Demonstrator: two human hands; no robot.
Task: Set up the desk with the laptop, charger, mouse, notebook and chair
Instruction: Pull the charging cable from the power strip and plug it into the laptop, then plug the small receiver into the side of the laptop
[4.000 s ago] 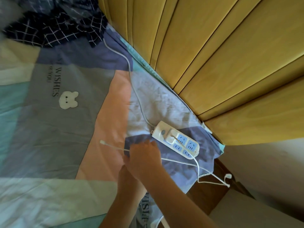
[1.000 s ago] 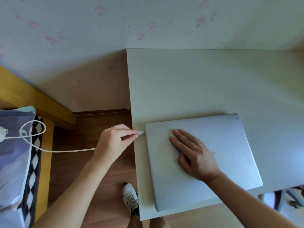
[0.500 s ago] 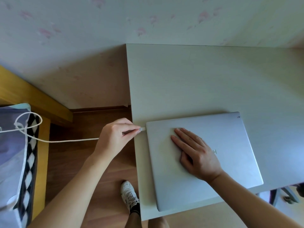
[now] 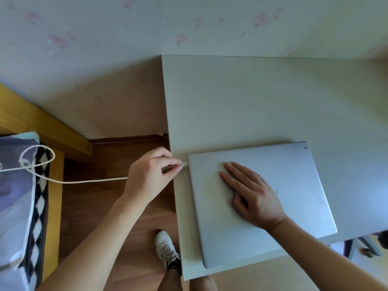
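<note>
Nearest the camera, a white lace-up sneaker (image 4: pixel 166 247) is standing on the brown wooden floor (image 4: pixel 88 211), just beside the front left corner of the pale white rectangular desk (image 4: pixel 252 101). The closed silver laptop (image 4: pixel 294 175) is lying flat on the desk's near left part, its near corner close to the front edge. The right hand (image 4: pixel 251 193) is resting palm down on the lid, fingers straight and slightly spread, pointing towards the laptop's left edge and holding nothing. Just left of that edge, the left hand (image 4: pixel 150 175) is hovering over the desk's side, thumb and forefinger curled and pinching the small white plug of the thin white charger cable (image 4: pixel 84 181); the plug tip is touching or nearly touching the laptop's left side, and whether it is seated cannot be told. The cable is trailing leftwards over the floor and looping onto the blue-and-purple patterned bedding (image 4: pixel 14 185) on the yellow wooden bed frame (image 4: pixel 52 127). Beyond, the pale wallpapered wall with pink flowers (image 4: pixel 126 34) is backing the desk.
</note>
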